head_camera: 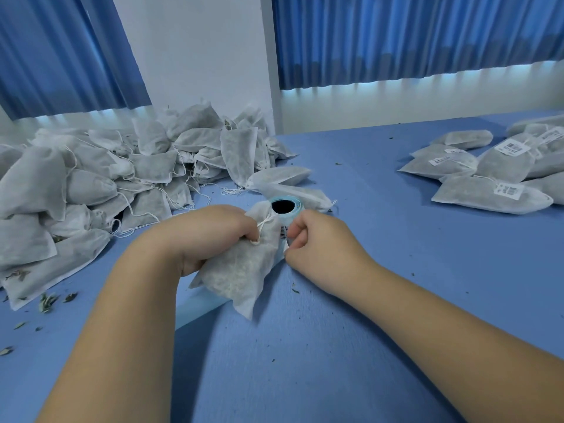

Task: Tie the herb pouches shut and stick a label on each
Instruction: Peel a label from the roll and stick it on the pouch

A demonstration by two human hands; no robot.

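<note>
My left hand (210,236) grips a white herb pouch (241,270) near its neck, with the drawstring looped over the fingers. The pouch hangs down toward the blue table (381,300). My right hand (317,239) is curled just right of the pouch and pinches a white barcode label (283,232) at the pouch's upper edge. Behind both hands lies a light blue label roll (287,206) with a dark core hole; the pouch partly covers it.
A big heap of unlabelled pouches (106,178) fills the left side of the table. A smaller group of labelled pouches (494,175) lies at the far right. Loose herb leaves (48,300) are scattered at the left front. Blue curtains (412,38) hang behind.
</note>
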